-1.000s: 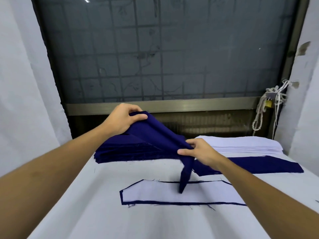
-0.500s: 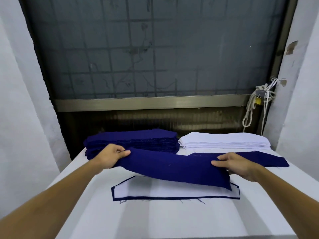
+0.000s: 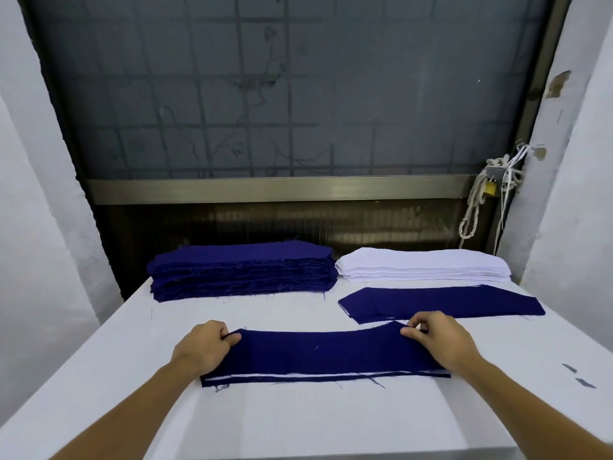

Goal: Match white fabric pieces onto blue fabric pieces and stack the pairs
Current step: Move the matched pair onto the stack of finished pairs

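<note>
Where the white-covered desk (image 3: 298,423) runs back to a dark gridded window (image 3: 292,94), two piles sit side by side at its far edge. A thick stack of blue pieces (image 3: 242,270) is on the left and a lower stack of white pieces (image 3: 421,268) on the right, close together. Just nearer than the white stack lies a flat blue piece (image 3: 441,305), with a sliver of white showing at its left end.

Closest to the person, the held blue piece (image 3: 325,355) lies lengthwise across the desk. It covers a white piece (image 3: 298,375), which shows as a thin strip along the near edge, with a dark blue edge under that.

The left hand (image 3: 202,348) grips the held blue piece's left end, thumb on top and fingers curled. The right hand (image 3: 438,340) pinches its far right corner. A knotted rope (image 3: 471,210) hangs by the right wall, and small dark scraps (image 3: 580,376) lie on the desk's right side.
</note>
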`<act>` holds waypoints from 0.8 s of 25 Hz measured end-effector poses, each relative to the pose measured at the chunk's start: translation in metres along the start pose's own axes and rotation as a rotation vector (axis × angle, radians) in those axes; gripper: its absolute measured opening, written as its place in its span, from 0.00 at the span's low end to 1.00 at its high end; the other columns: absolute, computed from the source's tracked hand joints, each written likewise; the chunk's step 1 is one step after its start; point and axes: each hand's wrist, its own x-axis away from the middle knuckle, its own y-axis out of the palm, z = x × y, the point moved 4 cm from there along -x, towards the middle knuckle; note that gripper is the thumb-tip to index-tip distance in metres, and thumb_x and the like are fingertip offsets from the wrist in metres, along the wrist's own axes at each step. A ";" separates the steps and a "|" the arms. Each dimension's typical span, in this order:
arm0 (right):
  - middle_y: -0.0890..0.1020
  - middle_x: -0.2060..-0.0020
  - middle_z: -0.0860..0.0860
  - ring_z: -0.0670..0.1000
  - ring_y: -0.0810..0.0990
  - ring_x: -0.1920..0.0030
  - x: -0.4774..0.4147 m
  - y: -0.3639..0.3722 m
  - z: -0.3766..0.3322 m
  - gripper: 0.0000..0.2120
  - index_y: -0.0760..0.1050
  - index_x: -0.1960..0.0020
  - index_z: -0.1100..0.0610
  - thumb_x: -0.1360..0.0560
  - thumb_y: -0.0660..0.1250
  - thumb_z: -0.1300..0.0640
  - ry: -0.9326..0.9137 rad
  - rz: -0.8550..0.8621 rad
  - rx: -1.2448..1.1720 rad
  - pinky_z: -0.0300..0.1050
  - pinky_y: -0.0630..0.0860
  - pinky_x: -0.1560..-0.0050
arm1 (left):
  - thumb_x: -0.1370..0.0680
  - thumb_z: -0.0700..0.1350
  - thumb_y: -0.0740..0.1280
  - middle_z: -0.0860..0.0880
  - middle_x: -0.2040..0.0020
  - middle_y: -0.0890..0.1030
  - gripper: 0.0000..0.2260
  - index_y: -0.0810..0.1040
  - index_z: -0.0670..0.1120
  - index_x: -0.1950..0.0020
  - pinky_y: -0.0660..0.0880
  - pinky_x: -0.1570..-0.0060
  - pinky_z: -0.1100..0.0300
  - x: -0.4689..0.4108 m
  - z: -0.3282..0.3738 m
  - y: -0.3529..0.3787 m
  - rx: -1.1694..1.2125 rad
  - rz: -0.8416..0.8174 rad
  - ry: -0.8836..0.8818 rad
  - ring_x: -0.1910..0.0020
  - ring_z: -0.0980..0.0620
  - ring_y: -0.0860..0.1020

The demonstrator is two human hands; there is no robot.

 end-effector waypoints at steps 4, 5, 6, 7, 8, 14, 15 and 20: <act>0.79 0.58 0.39 0.44 0.79 0.53 0.018 0.011 0.008 0.10 0.77 0.51 0.44 0.21 0.63 0.39 -0.083 0.220 0.095 0.43 0.76 0.56 | 0.20 0.59 0.65 0.56 0.55 0.73 0.12 0.73 0.52 0.56 0.74 0.59 0.57 0.023 0.000 0.015 0.010 0.299 0.060 0.53 0.55 0.73; 0.78 0.56 0.40 0.45 0.78 0.51 0.019 0.013 0.008 0.10 0.77 0.50 0.45 0.21 0.62 0.40 -0.107 0.253 0.116 0.43 0.75 0.54 | 0.20 0.59 0.64 0.56 0.53 0.72 0.12 0.74 0.52 0.55 0.74 0.58 0.57 0.027 0.001 0.018 -0.002 0.348 0.083 0.51 0.55 0.72; 0.77 0.55 0.40 0.46 0.77 0.50 0.019 0.013 0.008 0.11 0.77 0.49 0.46 0.20 0.63 0.40 -0.118 0.271 0.135 0.43 0.73 0.52 | 0.19 0.59 0.63 0.55 0.52 0.72 0.12 0.75 0.51 0.53 0.75 0.57 0.57 0.029 0.001 0.020 -0.029 0.369 0.110 0.49 0.54 0.71; 0.77 0.54 0.41 0.46 0.77 0.48 0.019 0.014 0.008 0.10 0.77 0.48 0.46 0.21 0.63 0.41 -0.119 0.274 0.155 0.44 0.73 0.50 | 0.18 0.57 0.62 0.54 0.51 0.72 0.12 0.76 0.50 0.52 0.75 0.55 0.56 0.029 0.002 0.022 -0.053 0.375 0.133 0.48 0.53 0.71; 0.77 0.52 0.41 0.47 0.76 0.46 0.018 0.015 0.008 0.10 0.77 0.46 0.45 0.21 0.63 0.41 -0.118 0.265 0.179 0.44 0.72 0.48 | 0.17 0.55 0.61 0.53 0.51 0.72 0.13 0.78 0.48 0.52 0.76 0.53 0.55 0.029 0.002 0.022 -0.061 0.382 0.144 0.49 0.52 0.72; 0.77 0.52 0.42 0.48 0.77 0.46 0.016 0.019 0.011 0.08 0.76 0.46 0.46 0.19 0.60 0.45 -0.136 0.257 0.260 0.45 0.69 0.48 | 0.20 0.48 0.66 0.55 0.57 0.73 0.11 0.79 0.48 0.62 0.74 0.58 0.54 0.039 0.001 0.014 -0.002 0.471 0.100 0.55 0.52 0.72; 0.76 0.52 0.42 0.48 0.76 0.46 0.017 0.019 0.011 0.09 0.75 0.46 0.45 0.20 0.60 0.43 -0.131 0.262 0.278 0.45 0.69 0.48 | 0.22 0.48 0.66 0.54 0.59 0.73 0.10 0.78 0.48 0.63 0.72 0.58 0.54 0.041 0.002 0.014 -0.061 0.474 0.097 0.56 0.52 0.71; 0.72 0.53 0.42 0.48 0.74 0.48 0.017 0.023 0.013 0.12 0.72 0.49 0.45 0.20 0.58 0.38 -0.105 0.244 0.378 0.45 0.70 0.48 | 0.23 0.47 0.65 0.54 0.62 0.72 0.13 0.79 0.48 0.67 0.69 0.57 0.54 0.050 0.012 0.014 -0.242 0.483 0.092 0.59 0.51 0.71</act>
